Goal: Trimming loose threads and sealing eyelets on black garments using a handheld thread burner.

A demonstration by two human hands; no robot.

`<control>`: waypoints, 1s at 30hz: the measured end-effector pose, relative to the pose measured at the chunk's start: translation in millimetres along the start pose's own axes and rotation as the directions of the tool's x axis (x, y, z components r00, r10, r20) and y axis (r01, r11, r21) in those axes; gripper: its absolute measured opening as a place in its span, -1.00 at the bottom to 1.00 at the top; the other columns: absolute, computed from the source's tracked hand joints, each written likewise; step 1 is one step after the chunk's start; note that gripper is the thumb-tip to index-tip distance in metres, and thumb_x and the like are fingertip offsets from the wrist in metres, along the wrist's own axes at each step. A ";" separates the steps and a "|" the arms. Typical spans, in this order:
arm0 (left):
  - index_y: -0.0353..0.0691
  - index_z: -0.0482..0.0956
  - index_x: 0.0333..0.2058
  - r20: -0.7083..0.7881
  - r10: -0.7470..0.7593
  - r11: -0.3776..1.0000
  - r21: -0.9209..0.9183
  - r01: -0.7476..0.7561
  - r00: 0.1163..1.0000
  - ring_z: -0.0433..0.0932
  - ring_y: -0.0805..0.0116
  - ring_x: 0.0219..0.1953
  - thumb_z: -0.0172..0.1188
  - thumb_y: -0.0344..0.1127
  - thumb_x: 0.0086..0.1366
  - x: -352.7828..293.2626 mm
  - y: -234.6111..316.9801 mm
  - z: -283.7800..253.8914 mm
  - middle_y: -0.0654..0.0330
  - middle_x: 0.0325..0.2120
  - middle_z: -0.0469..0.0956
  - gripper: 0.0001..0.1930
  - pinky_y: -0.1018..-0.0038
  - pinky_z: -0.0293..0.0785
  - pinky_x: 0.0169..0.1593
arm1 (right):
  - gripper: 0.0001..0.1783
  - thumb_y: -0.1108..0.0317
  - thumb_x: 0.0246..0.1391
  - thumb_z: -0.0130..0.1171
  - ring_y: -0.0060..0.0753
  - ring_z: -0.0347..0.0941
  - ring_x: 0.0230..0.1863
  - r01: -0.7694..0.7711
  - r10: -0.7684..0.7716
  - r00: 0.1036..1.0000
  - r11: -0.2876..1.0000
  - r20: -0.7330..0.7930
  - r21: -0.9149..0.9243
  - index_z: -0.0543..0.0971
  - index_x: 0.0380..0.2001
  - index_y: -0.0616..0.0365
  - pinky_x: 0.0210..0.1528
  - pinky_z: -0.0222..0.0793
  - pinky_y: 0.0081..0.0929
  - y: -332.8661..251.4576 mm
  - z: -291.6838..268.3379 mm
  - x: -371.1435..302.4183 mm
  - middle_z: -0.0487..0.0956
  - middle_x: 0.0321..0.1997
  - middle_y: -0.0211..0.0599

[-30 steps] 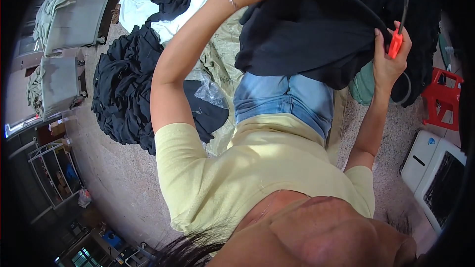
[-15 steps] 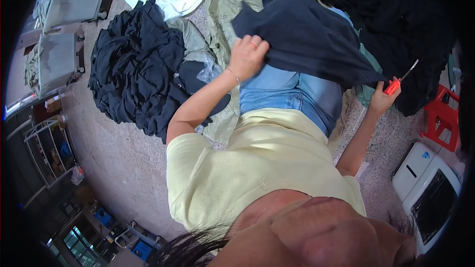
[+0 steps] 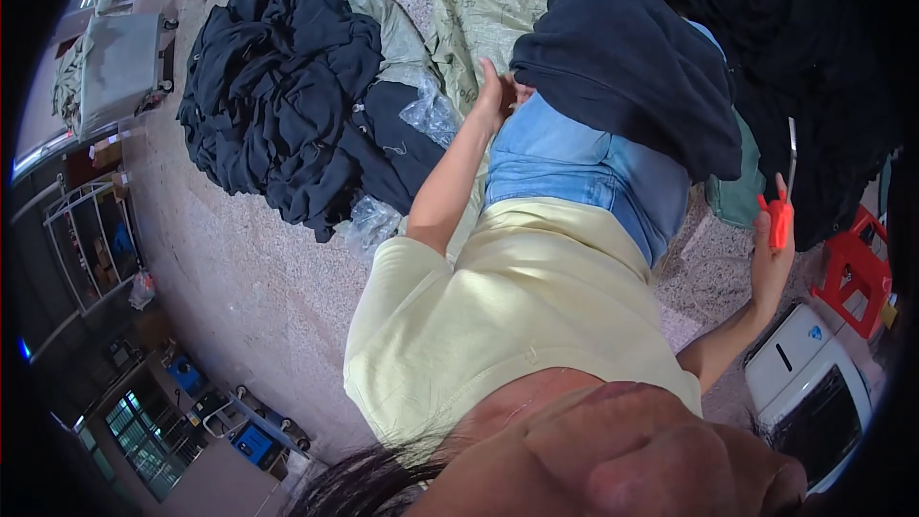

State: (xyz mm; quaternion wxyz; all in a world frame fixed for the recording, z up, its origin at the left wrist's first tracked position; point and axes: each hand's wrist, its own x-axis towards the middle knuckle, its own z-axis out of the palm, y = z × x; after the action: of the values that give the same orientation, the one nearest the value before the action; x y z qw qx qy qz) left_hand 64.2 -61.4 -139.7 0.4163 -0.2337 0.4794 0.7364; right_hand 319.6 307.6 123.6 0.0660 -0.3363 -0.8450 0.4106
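Observation:
A dark navy garment (image 3: 632, 77) lies draped over my lap, across my blue jeans (image 3: 555, 153). My left hand (image 3: 495, 98) is at the garment's left edge, thumb up and fingers apart; some fingertips are hidden at the cloth and jeans. Out to the right, clear of the garment, my right hand (image 3: 769, 254) is closed round a red-handled tool (image 3: 781, 222). Its slim metal shaft points away from me; the exact kind is too small to tell.
A heap of dark clothes (image 3: 278, 86) lies on the floor to the left, beside clear plastic bags (image 3: 369, 225). More black cloth (image 3: 804, 29) is piled at the far right. A red stool (image 3: 852, 273) and a white boxy item (image 3: 804, 383) stand nearer on the right.
My left hand has let go of the garment's top and moved down to its left edge. My right hand has released the hem and drawn right and nearer, keeping the tool.

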 end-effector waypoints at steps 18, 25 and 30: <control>-0.16 0.43 -0.07 0.000 0.744 0.637 -0.301 -0.710 0.668 0.61 0.46 -0.20 0.13 -0.58 0.31 -74.9 103.4 35.3 0.27 -0.20 0.60 -0.74 0.49 0.60 -0.14 | -0.49 0.33 0.04 0.34 -0.01 0.54 -0.20 0.610 -0.555 0.774 0.784 0.305 -0.119 0.50 0.10 0.00 -0.29 0.44 -0.20 -131.4 118.8 -1.8 0.46 -0.07 -0.10; -0.14 0.39 0.10 0.029 0.767 0.634 -0.184 -0.751 0.641 0.61 0.42 -0.13 0.10 -0.62 0.31 -78.7 100.5 40.6 0.29 -0.14 0.60 -0.60 0.45 0.60 -0.07 | -0.72 0.15 0.13 0.29 -0.05 0.53 -0.53 0.661 -0.617 0.720 0.749 0.317 -0.045 0.45 -0.33 0.08 -0.55 0.35 -0.25 -146.2 161.6 7.7 0.57 -0.49 -0.22; -0.17 0.43 0.06 0.048 0.765 0.628 -0.280 -0.727 0.642 0.61 0.43 -0.11 0.10 -0.61 0.32 -80.1 95.7 43.7 0.24 -0.13 0.59 -0.64 0.46 0.60 -0.05 | -0.68 0.13 0.12 0.31 -0.08 0.50 -0.60 0.674 -0.596 0.724 0.717 0.349 -0.175 0.43 -0.36 0.10 -0.59 0.32 -0.27 -142.3 166.1 12.0 0.54 -0.57 -0.22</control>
State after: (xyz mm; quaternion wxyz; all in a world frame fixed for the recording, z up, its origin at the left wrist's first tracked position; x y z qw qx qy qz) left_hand 30.1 -71.7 -12.3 0.0797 -0.0006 0.4069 0.9100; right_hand 172.9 145.1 118.0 0.0396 0.0300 -0.9601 0.2753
